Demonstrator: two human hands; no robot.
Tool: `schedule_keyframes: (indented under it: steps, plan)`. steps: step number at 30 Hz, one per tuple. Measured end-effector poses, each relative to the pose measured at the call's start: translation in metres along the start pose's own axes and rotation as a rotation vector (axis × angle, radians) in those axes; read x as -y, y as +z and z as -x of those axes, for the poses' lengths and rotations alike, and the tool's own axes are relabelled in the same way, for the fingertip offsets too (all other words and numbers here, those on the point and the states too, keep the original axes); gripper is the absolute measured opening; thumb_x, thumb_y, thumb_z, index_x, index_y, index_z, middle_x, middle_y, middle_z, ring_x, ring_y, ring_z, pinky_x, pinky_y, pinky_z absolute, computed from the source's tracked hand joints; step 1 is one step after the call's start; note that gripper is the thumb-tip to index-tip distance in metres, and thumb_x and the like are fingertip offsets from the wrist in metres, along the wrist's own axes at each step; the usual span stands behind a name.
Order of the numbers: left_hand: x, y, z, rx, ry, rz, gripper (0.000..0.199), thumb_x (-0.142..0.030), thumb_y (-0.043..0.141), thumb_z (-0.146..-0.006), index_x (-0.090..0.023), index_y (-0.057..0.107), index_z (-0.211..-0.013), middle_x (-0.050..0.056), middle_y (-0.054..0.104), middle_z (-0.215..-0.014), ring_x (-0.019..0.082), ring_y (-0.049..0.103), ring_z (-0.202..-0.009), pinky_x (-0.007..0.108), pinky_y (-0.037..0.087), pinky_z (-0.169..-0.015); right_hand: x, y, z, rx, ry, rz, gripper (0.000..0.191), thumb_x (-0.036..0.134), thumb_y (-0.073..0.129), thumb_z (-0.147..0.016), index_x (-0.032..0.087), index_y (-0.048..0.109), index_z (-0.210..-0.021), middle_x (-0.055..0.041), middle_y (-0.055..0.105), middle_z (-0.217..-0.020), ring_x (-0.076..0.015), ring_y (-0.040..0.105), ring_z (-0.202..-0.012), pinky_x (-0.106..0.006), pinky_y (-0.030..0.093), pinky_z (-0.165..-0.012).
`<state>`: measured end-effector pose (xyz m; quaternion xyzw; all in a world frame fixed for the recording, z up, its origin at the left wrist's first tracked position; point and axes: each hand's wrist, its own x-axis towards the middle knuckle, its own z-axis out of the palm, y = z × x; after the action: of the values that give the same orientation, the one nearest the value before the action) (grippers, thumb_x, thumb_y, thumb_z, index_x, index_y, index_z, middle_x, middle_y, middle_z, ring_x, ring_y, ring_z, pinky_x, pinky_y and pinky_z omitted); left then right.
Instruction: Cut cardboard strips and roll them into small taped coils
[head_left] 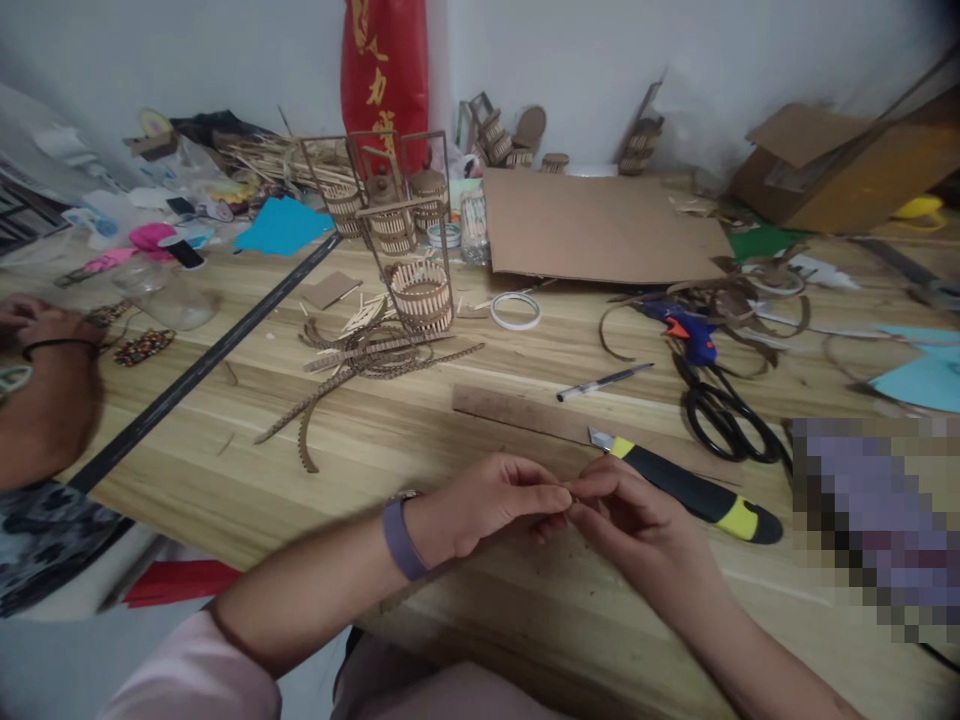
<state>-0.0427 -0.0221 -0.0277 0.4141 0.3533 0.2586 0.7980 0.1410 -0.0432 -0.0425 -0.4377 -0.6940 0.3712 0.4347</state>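
Note:
My left hand (506, 505) and my right hand (630, 515) meet low over the table, fingertips pinched together. Whatever sits between the fingers is too small and too covered to make out. Just behind my right hand lies a yellow and black utility knife (682, 485), its blade out and resting over a flat brown cardboard strip (510, 410). A pen (604, 382) lies beyond the strip. Further left, notched cardboard strips (360, 355) are heaped in front of a small stick-sided basket (421, 295) with a tall handle.
Black-handled scissors (731, 420) and a blue glue gun (694, 335) lie to the right. A roll of tape (515, 311) sits before a large cardboard sheet (600, 225). At the left edge, another person's hands (52, 325) are near a beaded piece (142, 347). More baskets (394, 225) stand behind.

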Motion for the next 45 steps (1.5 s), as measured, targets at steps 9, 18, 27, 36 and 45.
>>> schedule_keyframes:
  steps: [9, 18, 27, 36, 45]
  plan:
    - [0.003, -0.007, -0.001, -0.009, -0.043, -0.214, 0.036, -0.047, 0.074, -0.071, -0.013, 0.064, -0.074, -0.003, 0.056, -0.062, 0.009, 0.047, -0.058, 0.026, 0.035, -0.059, 0.009, -0.007, -0.003, 0.094, -0.158, 0.287, 0.014, 0.016, 0.061, -0.08, 0.025, 0.07, -0.085, 0.0007, 0.059, -0.069, -0.013, 0.058, -0.062, -0.023, 0.048, -0.056]
    - [-0.001, -0.001, -0.001, 0.043, -0.063, 0.04, 0.045, -0.05, 0.083, -0.059, -0.012, 0.066, -0.076, -0.002, 0.06, -0.068, 0.009, 0.05, -0.06, 0.027, 0.039, -0.065, 0.0, -0.006, -0.001, 0.079, 0.073, 0.064, 0.006, 0.024, 0.062, -0.081, 0.023, 0.066, -0.077, -0.0013, 0.06, -0.071, -0.0153, 0.058, -0.063, -0.027, 0.049, -0.058]
    - [0.002, 0.0, -0.001, 0.023, -0.056, 0.056, 0.026, -0.037, 0.072, -0.066, -0.013, 0.062, -0.069, -0.002, 0.057, -0.061, 0.009, 0.048, -0.055, 0.027, 0.038, -0.06, 0.001, -0.002, 0.001, 0.074, 0.055, 0.031, 0.004, 0.025, 0.063, -0.083, 0.023, 0.065, -0.081, -0.0008, 0.062, -0.072, -0.0145, 0.06, -0.063, -0.026, 0.05, -0.058]
    - [-0.001, 0.0, 0.002, -0.011, -0.064, -0.03, 0.035, -0.046, 0.075, -0.068, -0.014, 0.061, -0.069, -0.003, 0.056, -0.059, 0.01, 0.049, -0.056, 0.026, 0.037, -0.06, 0.01, -0.008, -0.005, 0.147, 0.018, 0.172, 0.011, 0.026, 0.061, -0.084, 0.023, 0.068, -0.076, -0.0019, 0.064, -0.069, -0.0157, 0.061, -0.064, -0.027, 0.05, -0.059]
    - [0.001, 0.001, 0.0, 0.07, -0.034, 0.059, 0.048, -0.056, 0.081, -0.06, -0.013, 0.061, -0.07, -0.002, 0.057, -0.065, 0.01, 0.049, -0.06, 0.027, 0.038, -0.064, 0.001, -0.004, 0.001, 0.065, 0.149, -0.084, 0.019, 0.04, 0.064, -0.085, 0.022, 0.067, -0.083, -0.0034, 0.064, -0.073, -0.0171, 0.061, -0.066, -0.03, 0.052, -0.061]
